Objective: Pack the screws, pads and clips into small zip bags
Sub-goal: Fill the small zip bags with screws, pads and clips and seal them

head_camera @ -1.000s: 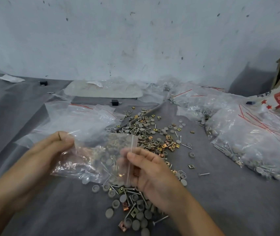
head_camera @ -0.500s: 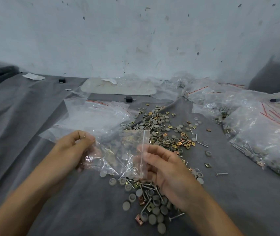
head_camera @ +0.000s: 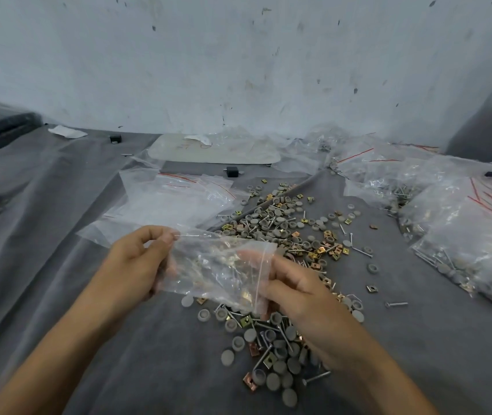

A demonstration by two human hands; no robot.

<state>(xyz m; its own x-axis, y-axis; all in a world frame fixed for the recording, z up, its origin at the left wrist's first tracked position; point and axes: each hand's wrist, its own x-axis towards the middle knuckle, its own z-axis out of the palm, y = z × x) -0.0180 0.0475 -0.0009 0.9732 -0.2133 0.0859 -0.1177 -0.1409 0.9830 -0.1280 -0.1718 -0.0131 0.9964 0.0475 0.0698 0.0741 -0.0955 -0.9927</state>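
Note:
I hold a small clear zip bag (head_camera: 217,268) sideways above the grey cloth; screws, pads and clips show through it. My left hand (head_camera: 137,259) pinches its bottom end between thumb and fingers. My right hand (head_camera: 292,283) grips the end with the red zip line, fingers partly behind the plastic. Below and beyond the bag lies a loose heap of grey round pads, brass square clips and long screws (head_camera: 271,351), stretching back to a wider scatter of loose parts (head_camera: 286,223).
A stack of empty zip bags (head_camera: 167,202) lies behind my left hand. Filled bags (head_camera: 460,235) pile up at the right. A white flat panel (head_camera: 214,149) lies at the wall, with a small black block (head_camera: 231,171) near it. Grey cloth (head_camera: 44,235) covers the table.
The bag has risen a little and my left hand has slid from flat under it to pinching its end. The view has shifted left; the right hand keeps its grip at the zip end.

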